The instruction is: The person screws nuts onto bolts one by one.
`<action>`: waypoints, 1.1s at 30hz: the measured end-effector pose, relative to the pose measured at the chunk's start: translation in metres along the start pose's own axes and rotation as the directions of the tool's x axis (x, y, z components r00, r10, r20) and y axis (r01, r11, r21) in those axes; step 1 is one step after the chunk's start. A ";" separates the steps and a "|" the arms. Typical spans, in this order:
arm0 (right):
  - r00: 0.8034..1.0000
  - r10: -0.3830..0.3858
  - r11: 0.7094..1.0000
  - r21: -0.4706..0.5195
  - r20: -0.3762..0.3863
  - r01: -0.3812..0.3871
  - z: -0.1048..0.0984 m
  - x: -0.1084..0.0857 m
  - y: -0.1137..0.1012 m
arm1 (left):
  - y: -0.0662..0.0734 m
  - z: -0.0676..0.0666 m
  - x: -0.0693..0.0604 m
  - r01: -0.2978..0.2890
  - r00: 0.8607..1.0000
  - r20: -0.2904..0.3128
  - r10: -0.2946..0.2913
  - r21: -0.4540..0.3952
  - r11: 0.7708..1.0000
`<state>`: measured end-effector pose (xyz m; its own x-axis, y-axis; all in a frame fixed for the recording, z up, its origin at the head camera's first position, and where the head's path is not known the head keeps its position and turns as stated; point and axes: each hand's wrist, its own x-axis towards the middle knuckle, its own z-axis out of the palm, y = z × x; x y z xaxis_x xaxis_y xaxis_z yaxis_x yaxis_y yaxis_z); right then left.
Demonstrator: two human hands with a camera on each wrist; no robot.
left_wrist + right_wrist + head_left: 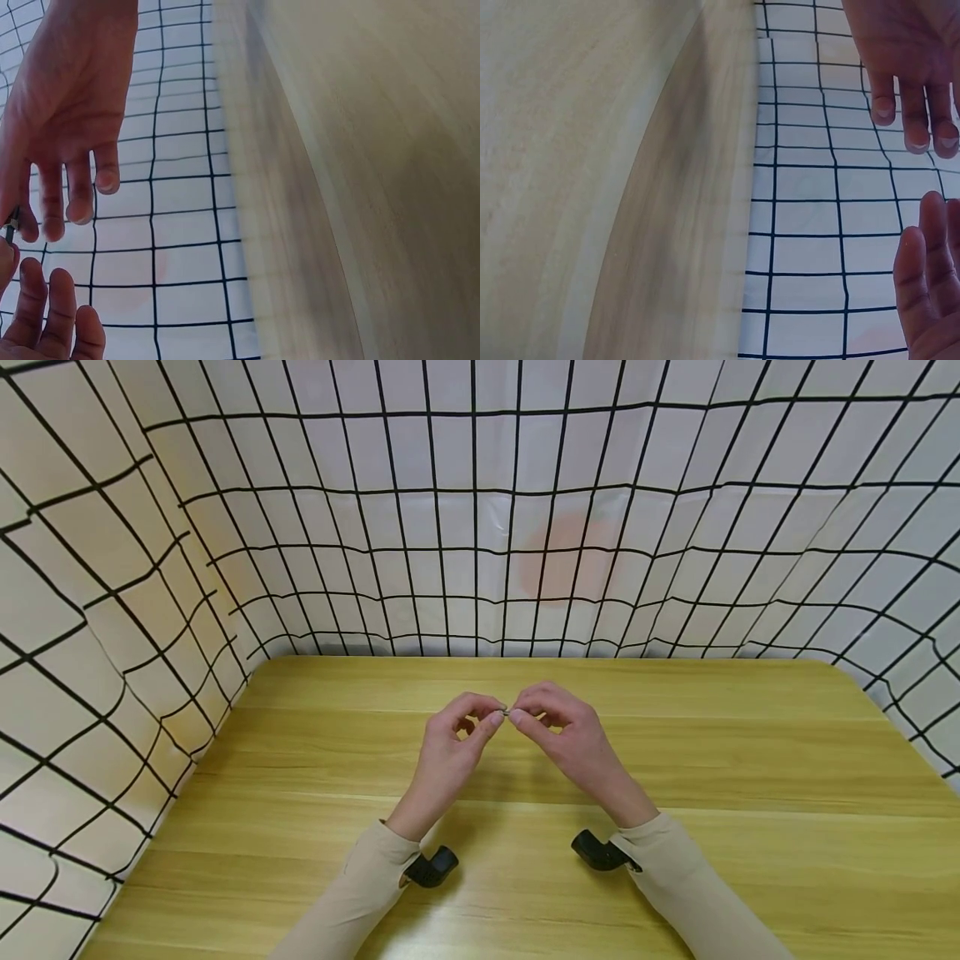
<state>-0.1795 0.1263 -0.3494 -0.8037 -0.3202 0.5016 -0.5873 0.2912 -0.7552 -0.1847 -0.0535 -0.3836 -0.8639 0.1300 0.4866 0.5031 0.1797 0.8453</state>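
Note:
A tiny dark, metallic-looking piece [506,712] is held between the two hands above the table; its shape is too small to tell. My left hand [450,747] pinches it between thumb and forefinger from the left. From the right, my right hand [573,743] pinches its other end. In the left wrist view the small piece [11,225] shows at the left edge, by the left hand [71,112]. The right wrist view has both hands at its right edge, the piece out of frame.
The wooden table [300,860] spreads beneath both hands. White sheeting with a black grid net [472,518] stands behind and at both sides of it. A black device [433,867] sits at the left wrist, another black device [597,850] at the right.

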 end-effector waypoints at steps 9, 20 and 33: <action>0.999 0.050 0.999 0.013 0.007 -0.050 0.001 0.000 0.002 | 0.001 0.001 0.000 -0.005 1.000 0.000 0.005 0.010 1.000; 0.998 0.034 0.999 -0.008 0.045 -0.034 -0.003 0.002 -0.003 | 0.001 0.000 0.000 0.006 1.000 -0.014 -0.006 0.020 1.000; 0.993 -0.113 0.994 -0.004 0.019 0.113 -0.002 0.003 0.000 | 0.000 0.000 0.000 0.020 1.000 -0.004 -0.020 0.012 1.000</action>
<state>-0.1826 0.1270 -0.3474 -0.7305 -0.3677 0.5755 -0.6746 0.2569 -0.6921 -0.1851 -0.0538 -0.3832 -0.8738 0.1222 0.4707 0.4862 0.1943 0.8520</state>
